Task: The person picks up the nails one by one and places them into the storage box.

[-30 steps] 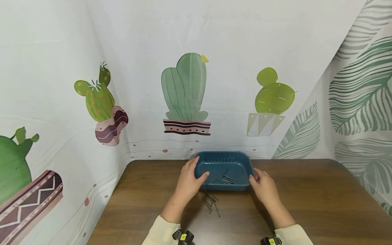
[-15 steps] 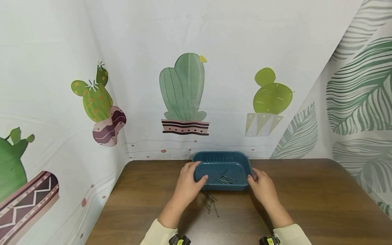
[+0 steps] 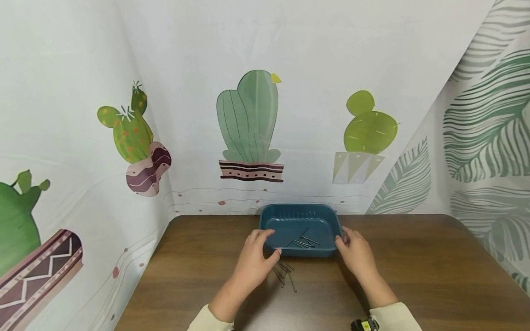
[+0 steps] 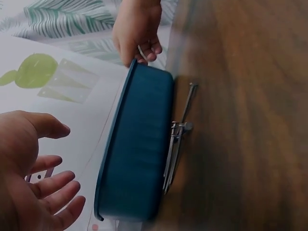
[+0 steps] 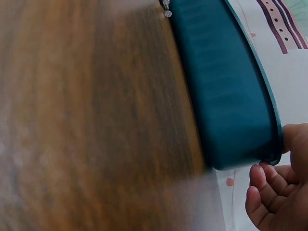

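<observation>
A blue plastic tray (image 3: pixel 311 253) stands at the back of the wooden table with several nails (image 3: pixel 304 243) lying in it. My right hand (image 3: pixel 357 253) pinches the rim at the tray's right corner between thumb and fingers, as the right wrist view also shows. At the left front corner my left hand (image 3: pixel 252 257) has its fingers spread. In the left wrist view that left hand (image 4: pixel 33 168) is apart from the tray wall (image 4: pixel 139 139), with nothing in it. Several more nails (image 3: pixel 285 275) lie in a loose pile on the table, just in front of the tray.
The brown wooden table (image 3: pixel 198 266) ends at a white cloth backdrop (image 3: pixel 306 92) printed with cacti and leaves. The tray's far side is close against this cloth.
My left hand has come off the tray's left side and moved slightly toward me. My right hand stays at the right corner; the tray and nails look the same.
</observation>
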